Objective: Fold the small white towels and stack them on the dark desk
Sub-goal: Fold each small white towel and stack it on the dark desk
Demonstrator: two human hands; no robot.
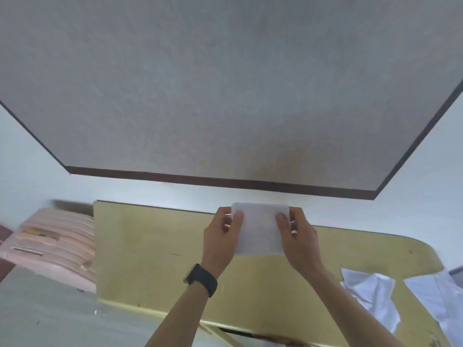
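Note:
A small folded white towel (260,229) is held in the air over the far edge of a yellow wooden table (155,256). My left hand (220,239) pinches its left edge, thumb on top. My right hand (298,236) pinches its right edge the same way. The dark desk (225,83) fills the upper view beyond a gap of pale floor; no towels show on its surface. Unfolded white towels (373,294) lie crumpled at the yellow table's right end.
A pink slatted chair or rack (57,244) stands left of the yellow table. The dark desk has a brown front edge (225,182) facing me. Another loose white cloth (436,299) lies at the far right. A black watch (201,279) is on my left wrist.

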